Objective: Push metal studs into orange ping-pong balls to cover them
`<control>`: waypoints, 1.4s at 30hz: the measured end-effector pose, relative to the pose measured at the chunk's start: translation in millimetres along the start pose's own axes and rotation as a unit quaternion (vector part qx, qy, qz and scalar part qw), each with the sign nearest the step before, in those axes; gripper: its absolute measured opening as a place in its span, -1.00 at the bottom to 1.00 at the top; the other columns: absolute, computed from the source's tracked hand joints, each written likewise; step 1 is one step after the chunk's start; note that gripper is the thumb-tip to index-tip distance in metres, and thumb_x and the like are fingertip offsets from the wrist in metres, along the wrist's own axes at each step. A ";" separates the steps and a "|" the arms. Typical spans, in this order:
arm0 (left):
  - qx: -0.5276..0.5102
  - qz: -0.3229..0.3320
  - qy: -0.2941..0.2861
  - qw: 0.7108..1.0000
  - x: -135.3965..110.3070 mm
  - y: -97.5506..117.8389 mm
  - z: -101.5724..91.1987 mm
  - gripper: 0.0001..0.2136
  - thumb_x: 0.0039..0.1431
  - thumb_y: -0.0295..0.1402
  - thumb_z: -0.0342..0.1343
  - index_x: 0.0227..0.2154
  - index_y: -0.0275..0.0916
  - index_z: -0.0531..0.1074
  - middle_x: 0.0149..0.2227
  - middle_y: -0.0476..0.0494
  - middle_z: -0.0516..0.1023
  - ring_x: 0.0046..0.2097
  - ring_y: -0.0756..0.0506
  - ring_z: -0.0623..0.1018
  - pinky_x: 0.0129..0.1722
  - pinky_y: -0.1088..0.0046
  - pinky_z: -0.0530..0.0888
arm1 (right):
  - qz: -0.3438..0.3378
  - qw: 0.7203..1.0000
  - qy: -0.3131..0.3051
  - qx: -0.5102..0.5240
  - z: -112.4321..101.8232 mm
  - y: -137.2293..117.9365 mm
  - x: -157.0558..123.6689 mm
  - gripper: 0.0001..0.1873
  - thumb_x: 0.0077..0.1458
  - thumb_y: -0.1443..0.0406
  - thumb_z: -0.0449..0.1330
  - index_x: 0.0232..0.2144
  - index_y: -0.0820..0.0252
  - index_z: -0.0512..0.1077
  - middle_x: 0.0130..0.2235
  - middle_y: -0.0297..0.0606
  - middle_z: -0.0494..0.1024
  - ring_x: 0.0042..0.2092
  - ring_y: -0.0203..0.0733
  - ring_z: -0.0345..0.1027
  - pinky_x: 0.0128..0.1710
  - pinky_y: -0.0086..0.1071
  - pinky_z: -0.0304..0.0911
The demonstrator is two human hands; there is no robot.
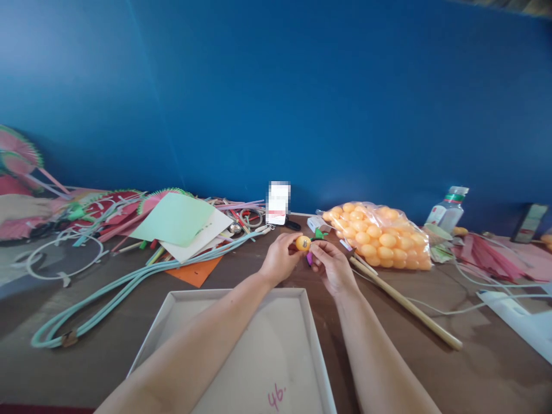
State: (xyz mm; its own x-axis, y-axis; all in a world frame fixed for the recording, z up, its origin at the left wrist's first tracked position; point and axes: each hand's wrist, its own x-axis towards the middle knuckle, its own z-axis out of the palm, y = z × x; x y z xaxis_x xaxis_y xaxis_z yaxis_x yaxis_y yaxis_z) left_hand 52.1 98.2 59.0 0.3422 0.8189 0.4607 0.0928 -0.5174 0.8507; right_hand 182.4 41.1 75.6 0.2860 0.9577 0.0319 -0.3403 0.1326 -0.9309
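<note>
one orange ball: round, alike along every axis, dark mark facing the viewer; located between two hands. left hand: fingers closed on the ball. right hand: fingers bent, just beside it; grip, if any, too small to tell. one wooden stick; one shallow tray; one bag of orange balls.
</note>
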 end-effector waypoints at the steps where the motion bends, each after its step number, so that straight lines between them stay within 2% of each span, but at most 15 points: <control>1: 0.003 0.000 -0.001 1.000 -0.2 0.8 -0.3 -0.63 -0.01 -0.47 0.20 -0.08 -0.24 0.42 -0.10 -0.22 0.46 -0.12 -0.08 0.51 -0.14 0.37 0.52 | 0.001 1.000 0.000 -0.001 -0.1 0.1 0.1 -0.74 -0.23 0.22 0.40 -0.46 0.20 0.45 -0.64 -0.47 0.26 -0.58 -0.40 0.06 -0.65 -0.53 0.01; 42: -0.002 0.017 -0.002 1.000 0.0 2.8 -1.9 -0.66 -0.05 -0.49 0.22 -0.14 -0.24 0.43 -0.14 -0.18 0.46 -0.16 -0.05 0.51 -0.18 0.40 0.52 | 0.017 1.000 -0.009 -0.015 -2.7 -1.5 -0.1 -0.72 -0.23 0.19 0.41 -0.49 0.20 0.44 -0.65 -0.47 0.23 -0.58 -0.40 0.09 -0.66 -0.53 0.06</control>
State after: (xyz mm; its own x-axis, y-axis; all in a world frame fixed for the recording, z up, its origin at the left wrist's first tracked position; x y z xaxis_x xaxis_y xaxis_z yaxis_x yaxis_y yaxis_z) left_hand 50.6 97.1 61.8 0.3493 0.7996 0.4885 0.0781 -0.5444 0.8352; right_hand 185.3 40.1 76.1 0.2583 0.9660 0.0057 -0.3218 0.0916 -0.9424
